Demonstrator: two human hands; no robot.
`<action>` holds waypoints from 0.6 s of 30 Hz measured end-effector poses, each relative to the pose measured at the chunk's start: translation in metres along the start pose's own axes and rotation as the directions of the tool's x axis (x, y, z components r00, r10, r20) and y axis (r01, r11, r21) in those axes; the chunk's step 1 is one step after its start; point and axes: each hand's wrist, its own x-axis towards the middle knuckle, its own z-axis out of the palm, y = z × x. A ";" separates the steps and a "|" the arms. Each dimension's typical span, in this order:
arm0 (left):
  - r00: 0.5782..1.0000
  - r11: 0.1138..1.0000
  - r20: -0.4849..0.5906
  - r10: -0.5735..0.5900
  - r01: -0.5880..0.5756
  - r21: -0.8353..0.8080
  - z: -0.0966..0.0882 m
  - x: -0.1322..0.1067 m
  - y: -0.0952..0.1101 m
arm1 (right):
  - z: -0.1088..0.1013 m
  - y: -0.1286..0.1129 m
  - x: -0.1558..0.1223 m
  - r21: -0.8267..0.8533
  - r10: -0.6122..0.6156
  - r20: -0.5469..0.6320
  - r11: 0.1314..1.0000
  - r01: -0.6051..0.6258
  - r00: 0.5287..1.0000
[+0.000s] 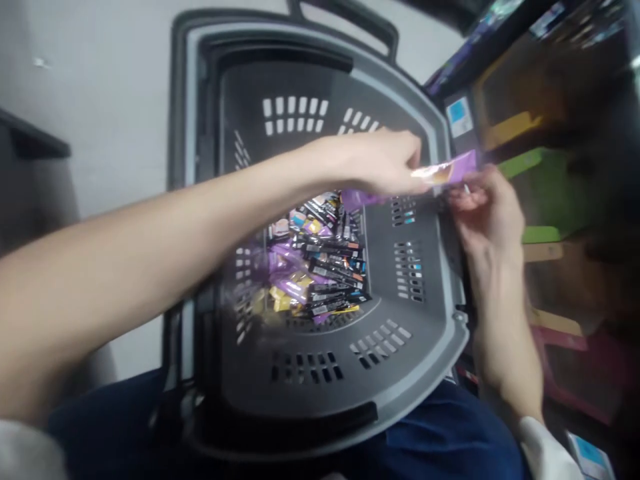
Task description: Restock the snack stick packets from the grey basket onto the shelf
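Clamping purple packet with fingers of left hand, lengthwise over basket rim toward right hand at packet's far end; impossible to tell right fingers' grip.

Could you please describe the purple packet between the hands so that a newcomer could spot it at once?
Find the big grey basket with slotted walls, then its right rim. There, a shiny purple packet stretches between the left hand and the right hand. Unlike the purple packets heaped inside, it is held up near the rim.
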 end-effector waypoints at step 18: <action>0.759 0.945 -0.610 0.230 -0.324 -0.046 -0.017 0.009 -0.017 | 0.021 0.002 -0.032 -0.444 0.325 0.601 0.895 -0.033 0.730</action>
